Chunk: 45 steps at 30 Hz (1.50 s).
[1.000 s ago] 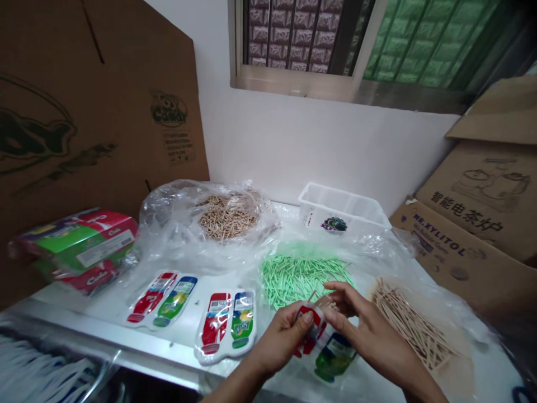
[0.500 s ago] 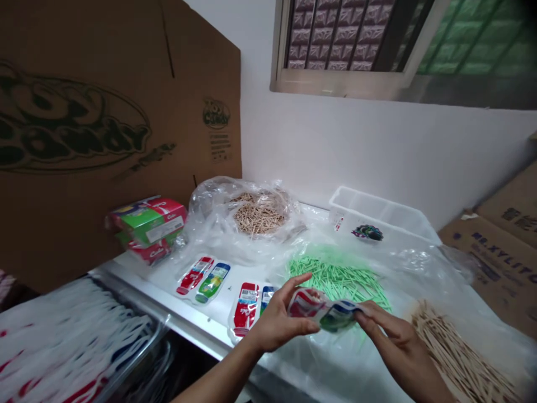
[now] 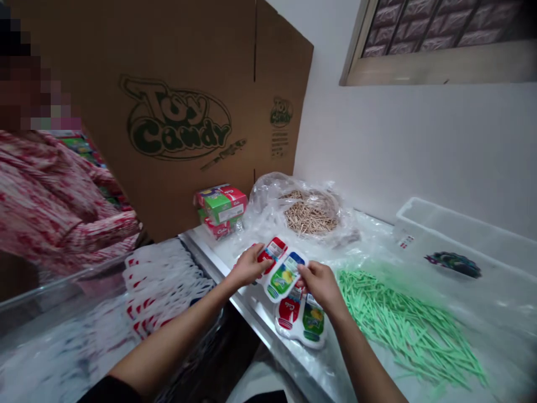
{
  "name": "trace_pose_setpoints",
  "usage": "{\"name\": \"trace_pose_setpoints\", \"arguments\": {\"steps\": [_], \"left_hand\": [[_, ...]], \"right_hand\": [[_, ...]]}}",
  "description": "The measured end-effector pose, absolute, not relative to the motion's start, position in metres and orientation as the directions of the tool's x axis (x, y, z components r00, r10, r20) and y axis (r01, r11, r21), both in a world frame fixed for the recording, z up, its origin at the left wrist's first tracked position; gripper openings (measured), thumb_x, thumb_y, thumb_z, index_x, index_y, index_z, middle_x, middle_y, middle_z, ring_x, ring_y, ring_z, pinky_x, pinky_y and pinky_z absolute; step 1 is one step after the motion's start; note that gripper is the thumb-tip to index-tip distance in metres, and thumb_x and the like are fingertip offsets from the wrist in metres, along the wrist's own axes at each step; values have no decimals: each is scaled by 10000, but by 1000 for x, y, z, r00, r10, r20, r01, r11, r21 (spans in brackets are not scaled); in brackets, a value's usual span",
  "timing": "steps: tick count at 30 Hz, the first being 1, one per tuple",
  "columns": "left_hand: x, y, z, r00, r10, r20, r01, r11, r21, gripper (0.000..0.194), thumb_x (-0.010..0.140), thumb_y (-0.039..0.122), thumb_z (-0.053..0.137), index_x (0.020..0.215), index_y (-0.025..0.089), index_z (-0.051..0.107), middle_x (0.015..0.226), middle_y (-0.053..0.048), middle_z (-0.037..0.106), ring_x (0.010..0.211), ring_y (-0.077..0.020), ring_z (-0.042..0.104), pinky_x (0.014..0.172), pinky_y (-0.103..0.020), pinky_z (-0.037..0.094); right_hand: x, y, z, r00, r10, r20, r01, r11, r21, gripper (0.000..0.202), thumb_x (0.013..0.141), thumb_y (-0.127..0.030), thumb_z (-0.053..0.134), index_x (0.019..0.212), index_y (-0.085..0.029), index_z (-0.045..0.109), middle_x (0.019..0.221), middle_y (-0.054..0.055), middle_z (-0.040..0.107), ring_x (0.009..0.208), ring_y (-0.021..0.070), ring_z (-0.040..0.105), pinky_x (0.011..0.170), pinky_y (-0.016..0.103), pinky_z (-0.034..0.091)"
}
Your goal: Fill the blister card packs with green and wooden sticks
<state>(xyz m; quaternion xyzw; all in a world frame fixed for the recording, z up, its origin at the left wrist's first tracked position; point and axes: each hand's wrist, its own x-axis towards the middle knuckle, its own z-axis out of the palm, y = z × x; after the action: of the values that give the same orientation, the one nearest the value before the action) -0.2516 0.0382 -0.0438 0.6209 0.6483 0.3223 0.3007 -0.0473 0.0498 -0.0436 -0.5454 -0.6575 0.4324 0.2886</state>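
Note:
Between both hands is a flat white-edged candy packet [image 3: 286, 274] with a red cola bottle shape and a green-and-blue lemon bottle shape, face up. My left hand [image 3: 249, 267] grips its left side, and my right hand [image 3: 321, 282] pinches its right edge between thumb and fingers. Just below, a similar candy packet [image 3: 289, 314] lies on the table near its front edge, partly covered by the held one and my right hand. A red bit of something shows behind my left hand, mostly hidden.
Small boxes [image 3: 226, 204] and a clear bag of thin brown sticks [image 3: 310, 218] stand behind. Green sticks [image 3: 403, 319] and a clear bin [image 3: 453, 235] are at right. A tub of packets [image 3: 163, 285] is at left, beside a person's patterned sleeve [image 3: 104, 229] and a large carton [image 3: 180, 50].
Both hands have carried the packet from in front of the green sticks leftwards over the packets on the table, and it now lies flatter. My view has turned left, bringing a person in.

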Motion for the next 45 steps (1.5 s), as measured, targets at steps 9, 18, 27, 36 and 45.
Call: {"name": "trace_pose_setpoints", "arguments": {"steps": [9, 18, 27, 36, 45], "left_hand": [[-302, 71, -73, -281, 959, -29, 910, 275, 309, 238, 722, 232, 564, 953, 173, 547, 981, -104, 629, 987, -251, 560, 747, -283, 408], [-263, 33, -56, -189, 970, 154, 963, 153, 221, 439, 823, 360, 488, 1211, 167, 417, 1179, -145, 536, 1115, -267, 473, 872, -342, 355], [-184, 39, -68, 99, 984, -151, 975, -66, 211, 320, 724, 463, 595, 841, 167, 623, 841, -129, 675, 826, -300, 623, 674, -327, 412], [-180, 22, -46, 151, 983, -101, 984, -139, 115, 153, 755, 165, 485, 817, 152, 624, 831, -137, 667, 814, -274, 610, 728, -355, 401], [-206, -11, 8, 345, 938, 39, 555, -238, 797, 229, 872, 357, 440, 748, 180, 516, 720, 3, 551, 704, -143, 518, 659, -247, 406]], "right_hand": [[-144, 103, -79, -347, 922, -169, 735, 156, -659, 307, 879, -338, 535, 1130, -161, 543, 1127, 53, 570, 949, 191, 585, 799, 391, 501], [-56, 68, -44, -292, 955, 50, 757, 262, -598, 288, 910, -381, 366, 1028, -220, 573, 909, 28, 673, 857, 165, 607, 733, 249, 396], [12, 9, -74, -300, 953, -33, 815, 238, -527, 229, 883, -324, 390, 844, -222, 591, 725, 17, 675, 660, 161, 610, 555, 224, 324], [25, 1, -86, -280, 959, 40, 719, 238, -653, 259, 884, -350, 398, 881, -192, 603, 815, 44, 648, 727, 170, 589, 653, 251, 401], [19, -4, -70, -159, 987, -15, 63, -5, -998, 625, 700, -450, 669, 1228, -174, 480, 1076, 93, 645, 750, 191, 623, 734, 357, 501]]}}
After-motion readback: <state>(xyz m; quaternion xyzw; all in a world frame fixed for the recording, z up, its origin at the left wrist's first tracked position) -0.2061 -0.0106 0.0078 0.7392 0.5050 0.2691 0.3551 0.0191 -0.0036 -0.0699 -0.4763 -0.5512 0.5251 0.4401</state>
